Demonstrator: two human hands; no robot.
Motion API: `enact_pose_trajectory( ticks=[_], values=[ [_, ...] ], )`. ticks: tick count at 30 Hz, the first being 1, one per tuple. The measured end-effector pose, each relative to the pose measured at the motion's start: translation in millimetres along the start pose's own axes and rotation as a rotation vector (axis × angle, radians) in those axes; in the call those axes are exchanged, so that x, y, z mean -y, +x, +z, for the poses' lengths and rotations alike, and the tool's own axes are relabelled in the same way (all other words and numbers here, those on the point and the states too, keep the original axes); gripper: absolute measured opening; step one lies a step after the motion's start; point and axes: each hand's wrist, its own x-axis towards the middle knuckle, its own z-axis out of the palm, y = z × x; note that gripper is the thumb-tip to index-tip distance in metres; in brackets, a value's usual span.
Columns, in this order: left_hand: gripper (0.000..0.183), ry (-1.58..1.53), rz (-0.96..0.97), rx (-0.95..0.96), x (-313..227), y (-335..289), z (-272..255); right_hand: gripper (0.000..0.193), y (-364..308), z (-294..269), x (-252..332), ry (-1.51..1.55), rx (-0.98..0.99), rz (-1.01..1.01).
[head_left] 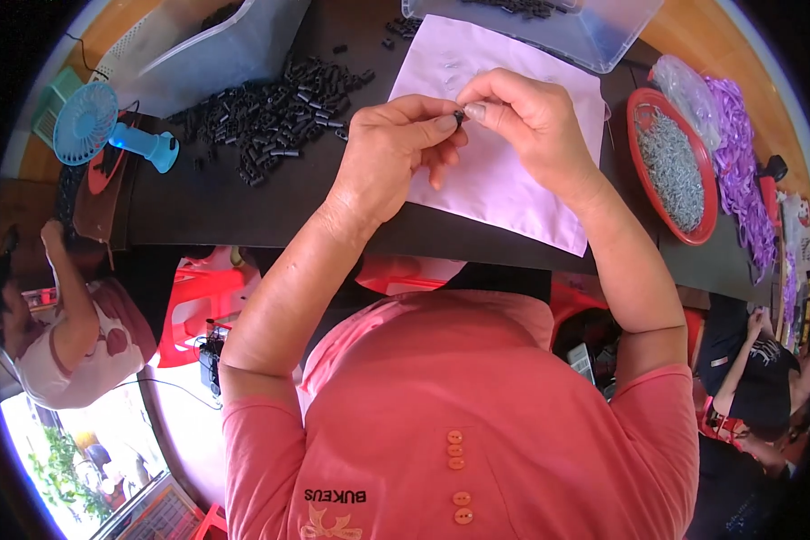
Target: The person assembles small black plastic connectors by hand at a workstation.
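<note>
My left hand (396, 148) pinches a small black cylindrical piece (459, 117) between thumb and forefinger, its other fingers curled below. Close against it, my right hand (531, 121) has thumb and forefinger pressed together at the end of that piece; anything tiny between those fingertips is too small to make out. Both hands are held over a pale pink cloth (504, 211) spread on the dark table. A few small, thin, clear or silvery bits (450, 65) lie on the cloth beyond my fingers.
Left of the cloth is a heap of black cylindrical pieces (274, 121); a blue fan (85, 124) stands farther left. Translucent bins (216, 58) sit at the back. On the right are a red basket (639, 171) of small metal parts and purple ribbons (742, 171). People sit on both sides.
</note>
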Motion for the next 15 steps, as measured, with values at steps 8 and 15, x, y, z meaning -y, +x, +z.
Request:
enact_pose_trajectory(
  ticks=[8,15],
  values=[
    [0.014,0.002,-0.005,-0.002,-1.4,-0.3,-3.1,0.013,-0.2,1.5,2.5,-0.18,0.005,-0.205],
    [0.015,-0.134,-0.03,0.005,-2.6,0.7,-7.2,0.024,1.4,9.1,7.8,-0.164,-0.116,-0.26]
  ],
)
